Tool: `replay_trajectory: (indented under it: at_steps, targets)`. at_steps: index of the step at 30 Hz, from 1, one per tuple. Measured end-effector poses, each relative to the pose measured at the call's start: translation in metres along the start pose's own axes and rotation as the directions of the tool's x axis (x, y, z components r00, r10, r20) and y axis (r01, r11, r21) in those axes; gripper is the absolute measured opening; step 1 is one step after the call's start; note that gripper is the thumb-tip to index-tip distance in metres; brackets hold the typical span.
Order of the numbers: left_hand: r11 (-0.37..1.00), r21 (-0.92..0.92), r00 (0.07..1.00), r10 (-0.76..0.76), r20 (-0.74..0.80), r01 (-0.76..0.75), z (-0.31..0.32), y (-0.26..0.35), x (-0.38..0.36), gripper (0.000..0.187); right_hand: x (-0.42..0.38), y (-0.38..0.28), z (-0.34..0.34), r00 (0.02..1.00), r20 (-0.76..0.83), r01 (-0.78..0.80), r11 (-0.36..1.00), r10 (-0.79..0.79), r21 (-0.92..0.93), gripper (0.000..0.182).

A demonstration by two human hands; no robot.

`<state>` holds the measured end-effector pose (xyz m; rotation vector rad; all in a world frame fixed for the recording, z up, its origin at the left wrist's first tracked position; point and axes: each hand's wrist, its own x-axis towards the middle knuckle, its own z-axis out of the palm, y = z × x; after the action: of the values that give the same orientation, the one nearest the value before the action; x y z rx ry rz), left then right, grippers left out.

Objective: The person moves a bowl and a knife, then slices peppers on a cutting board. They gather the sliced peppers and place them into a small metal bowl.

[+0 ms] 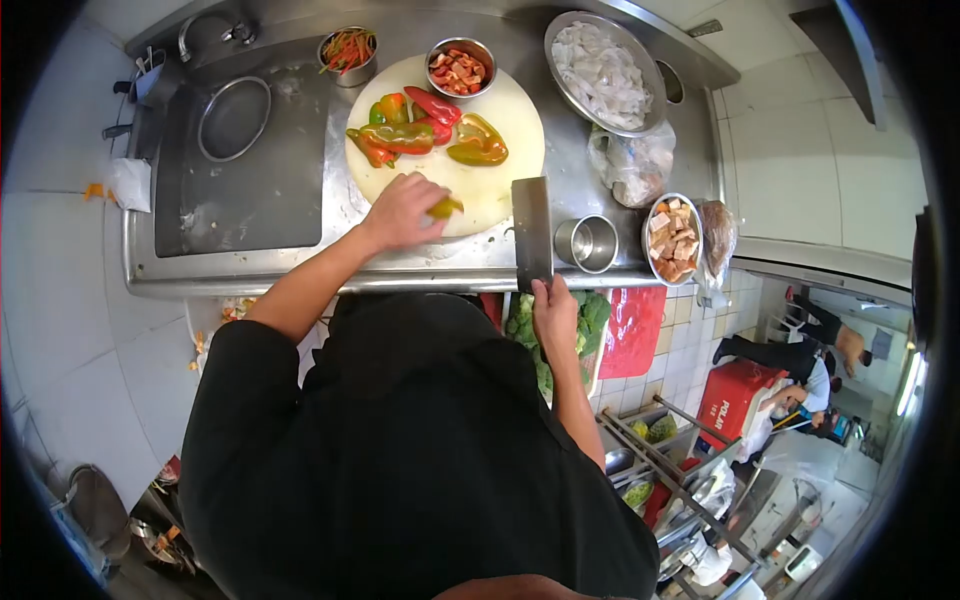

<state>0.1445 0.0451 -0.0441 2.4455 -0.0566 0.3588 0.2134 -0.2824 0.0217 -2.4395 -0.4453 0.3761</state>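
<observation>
My left hand (pixel 405 212) is closed around a yellow-green pepper piece (pixel 446 207) over the near edge of the round white cutting board (pixel 400 185). My right hand (pixel 555 305) grips a cleaver (pixel 532 225) by its handle. The broad blade points away from me, just right of the board. Farther back on the board lie a red pepper (pixel 433 106), a red-green pepper (pixel 400 138) and a cut-open green-orange pepper (pixel 479 141). A steel bowl of chopped red pieces (pixel 460 68) sits at the board's far edge.
Left of the board is a sink (pixel 240 200) with a round strainer (pixel 234 119). Right are a steel cup (pixel 587 243), a bowl of cubed pieces (pixel 674 240) and a large bowl of whitish strips (pixel 603 75). Broccoli (pixel 590 320) stands below the counter edge. Other people are at far right.
</observation>
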Motion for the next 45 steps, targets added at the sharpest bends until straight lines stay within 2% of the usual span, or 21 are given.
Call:
replay_trajectory:
  at_steps: [2,4,6,7,10,11,14,15,18,19,22,24,26,29,32,38,41,44,45]
  targets:
    - [0.990,-0.067,0.976,-0.133,-0.171,0.123,0.015,-0.015,0.012,0.040,-0.004,0.010,0.005,0.993,0.019,-0.120,0.988,0.119,0.098,0.026]
    - [0.994,0.052,0.982,-0.082,-0.168,0.092,0.014,-0.009,0.044,0.043,-0.005,0.028,0.015,0.975,0.066,-0.222,0.947,0.212,0.234,0.026]
    - [0.993,0.110,0.986,-0.027,-0.166,0.045,0.019,-0.004,0.074,0.044,-0.009,0.046,0.026,0.977,0.071,-0.213,0.942,0.201,0.260,0.023]
    - [0.974,0.228,0.987,0.035,-0.157,0.002,0.032,-0.011,0.085,0.051,-0.011,0.048,0.028,0.979,0.075,-0.205,0.940,0.192,0.273,0.022]
    - [0.954,0.277,0.971,0.170,-0.171,-0.118,0.064,-0.030,0.113,0.059,-0.018,0.048,0.023,0.975,0.116,-0.213,0.934,0.187,0.288,0.020]
    - [0.978,0.187,0.982,0.118,-0.147,-0.089,0.071,-0.032,0.123,0.063,-0.019,0.045,0.021,0.971,0.129,-0.233,0.916,0.201,0.328,0.018]
    - [0.993,0.111,0.985,0.056,-0.165,-0.038,0.080,-0.032,0.154,0.061,-0.024,0.035,0.018,0.937,0.170,-0.350,0.830,0.306,0.434,0.016]
    - [0.991,0.131,0.986,0.029,-0.165,-0.007,0.082,-0.031,0.164,0.059,-0.024,0.026,0.012,0.917,0.190,-0.398,0.802,0.350,0.445,0.016]
    - [0.988,0.130,0.979,-0.057,-0.197,0.084,0.090,-0.026,0.179,0.057,-0.027,0.030,0.011,0.917,0.194,-0.400,0.785,0.350,0.473,0.016]
    - [0.977,0.168,0.973,-0.095,-0.213,0.132,0.085,-0.014,0.178,0.058,-0.027,0.034,0.010,0.917,0.193,-0.400,0.790,0.350,0.465,0.016]
    - [0.980,0.164,0.942,-0.055,-0.330,0.115,0.056,0.003,0.145,0.064,-0.026,0.043,0.009,0.919,0.195,-0.395,0.795,0.344,0.461,0.016]
    - [0.932,0.280,0.889,-0.086,-0.450,0.232,0.020,0.001,0.097,0.069,-0.027,0.044,0.006,0.916,0.196,-0.401,0.782,0.350,0.477,0.017]
    - [0.822,0.354,0.842,-0.251,-0.477,0.445,-0.014,-0.007,0.053,0.078,-0.028,0.047,0.006,0.921,0.193,-0.390,0.778,0.340,0.492,0.017]
    - [0.795,0.355,0.833,-0.311,-0.458,0.492,-0.015,-0.054,0.016,0.086,-0.027,0.048,0.006,0.930,0.217,-0.367,0.775,0.296,0.514,0.016]
    - [0.824,0.405,0.905,-0.276,-0.324,0.396,-0.009,-0.093,0.022,0.089,-0.018,0.047,0.010,0.944,0.222,-0.324,0.812,0.243,0.486,0.016]
    - [0.850,0.287,0.890,-0.375,-0.261,0.442,-0.016,-0.108,0.044,0.081,-0.010,0.038,0.012,0.938,0.258,-0.328,0.824,0.229,0.462,0.021]
    - [0.834,0.292,0.880,-0.409,-0.243,0.468,-0.013,-0.106,0.044,0.085,-0.009,0.048,0.021,0.939,0.266,-0.316,0.845,0.216,0.431,0.020]
    - [0.847,0.309,0.897,-0.368,-0.243,0.431,-0.023,-0.080,0.040,0.088,-0.013,0.045,0.019,0.935,0.270,-0.328,0.845,0.229,0.422,0.019]
    - [0.855,0.308,0.894,-0.323,-0.311,0.417,-0.021,-0.078,0.038,0.085,-0.015,0.042,0.019,0.932,0.272,-0.340,0.838,0.239,0.428,0.018]
